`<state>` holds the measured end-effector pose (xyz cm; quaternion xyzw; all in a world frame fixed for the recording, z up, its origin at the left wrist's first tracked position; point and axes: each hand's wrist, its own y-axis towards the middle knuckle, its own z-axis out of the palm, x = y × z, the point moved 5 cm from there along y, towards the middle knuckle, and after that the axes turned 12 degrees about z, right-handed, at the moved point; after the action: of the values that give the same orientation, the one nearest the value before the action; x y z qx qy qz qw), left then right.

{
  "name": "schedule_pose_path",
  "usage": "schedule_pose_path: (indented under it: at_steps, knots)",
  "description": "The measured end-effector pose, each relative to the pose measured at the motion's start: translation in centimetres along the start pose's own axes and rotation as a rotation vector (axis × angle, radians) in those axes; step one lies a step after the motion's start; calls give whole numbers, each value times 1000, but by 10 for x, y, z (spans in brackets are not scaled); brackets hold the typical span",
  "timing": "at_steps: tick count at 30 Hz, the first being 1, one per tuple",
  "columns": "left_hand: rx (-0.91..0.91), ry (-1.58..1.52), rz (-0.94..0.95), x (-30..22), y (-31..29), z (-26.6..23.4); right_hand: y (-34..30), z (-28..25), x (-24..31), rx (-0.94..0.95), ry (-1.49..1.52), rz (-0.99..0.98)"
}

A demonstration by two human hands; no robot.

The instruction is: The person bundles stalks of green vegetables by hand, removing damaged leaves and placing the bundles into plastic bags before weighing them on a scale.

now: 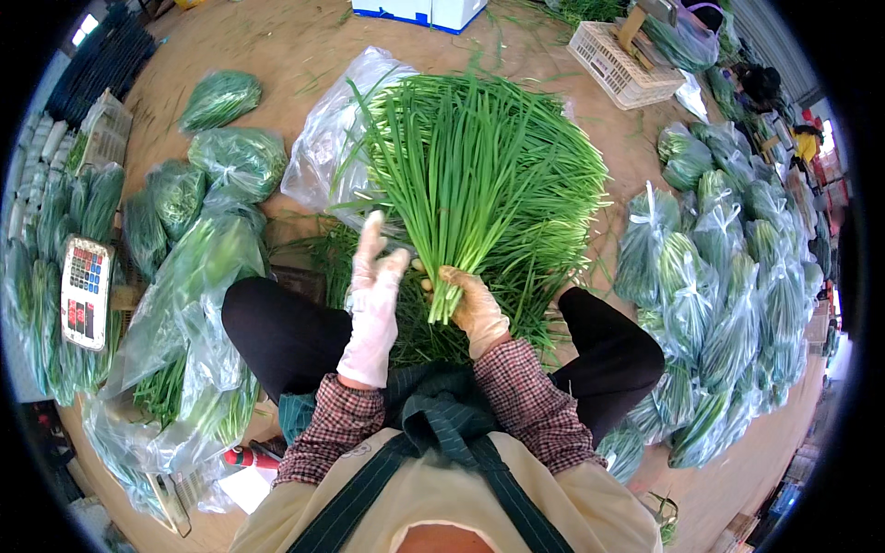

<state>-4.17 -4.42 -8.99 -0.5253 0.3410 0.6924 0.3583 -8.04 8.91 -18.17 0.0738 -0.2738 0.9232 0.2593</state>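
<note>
A bunch of long green garlic chives point(452, 207) is gripped near its pale cut ends by my gloved right hand point(479, 311), its leaves fanning away from me. My left hand point(371, 318), in a white glove, is just left of the stem ends with its fingers apart and nothing in them. Beyond and beneath the bunch lies a big heap of the same chives point(558, 170), between my bent knees and farther out. A clear plastic sheet or bag point(318, 152) is crumpled against the heap's left side.
Tied bags of chives point(719, 286) crowd the right side. Other filled bags point(240, 158) lie to the left, near a scale with a keypad point(88, 293). A cream plastic crate point(619, 69) stands far right, and a white and blue box point(422, 11) sits at the back.
</note>
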Motion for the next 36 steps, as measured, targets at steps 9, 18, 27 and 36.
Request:
schedule_pose_path:
  at_steps: [9,18,27,36]
  knots:
    - [314,-807,-529,67,4,33,-27,47,11,77,-272,-8]
    - [243,-938,-513,61,9,56,-81,67,72,-783,-1101,-237]
    - [118,-1144,-614,80,5,50,-40,81,60,-879,-1463,-866]
    - [143,-841,-505,54,14,39,-138,81,60,-540,-620,-1219]
